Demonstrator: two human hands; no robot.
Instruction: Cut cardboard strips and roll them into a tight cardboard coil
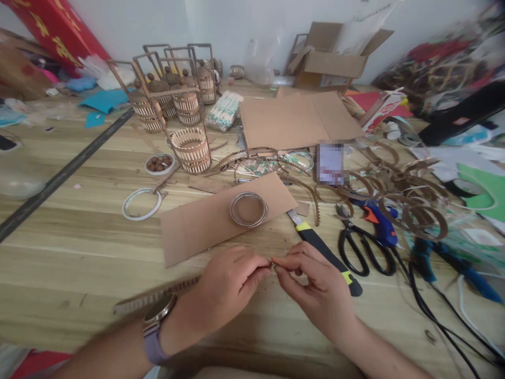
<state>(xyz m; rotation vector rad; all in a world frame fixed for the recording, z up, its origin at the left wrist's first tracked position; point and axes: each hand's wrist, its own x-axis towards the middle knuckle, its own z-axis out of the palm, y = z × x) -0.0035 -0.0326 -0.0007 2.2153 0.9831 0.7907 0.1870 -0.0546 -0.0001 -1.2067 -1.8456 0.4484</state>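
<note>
My left hand (232, 273) and my right hand (315, 284) meet over the front of the table, each in a pinch. Whatever lies between the fingertips is too small to make out. A toothed strip (158, 296) shows beyond my left wrist, partly hidden by the hand. Just past the hands, a round ring-shaped coil (248, 209) rests on a cardboard piece (197, 231). To the right of it lies a utility knife (321, 247) with a black and yellow handle, its blade end near the cardboard. Black-handled scissors (355, 242) are beside the knife.
Several small baskets (187, 108) with tall handles stand at the back left, near a bowl of brown beads (160, 164). A blue glue gun (379, 221), pliers (430, 260), cables and curled brown strips (414, 210) crowd the right. A cardboard box (331, 63) stands behind.
</note>
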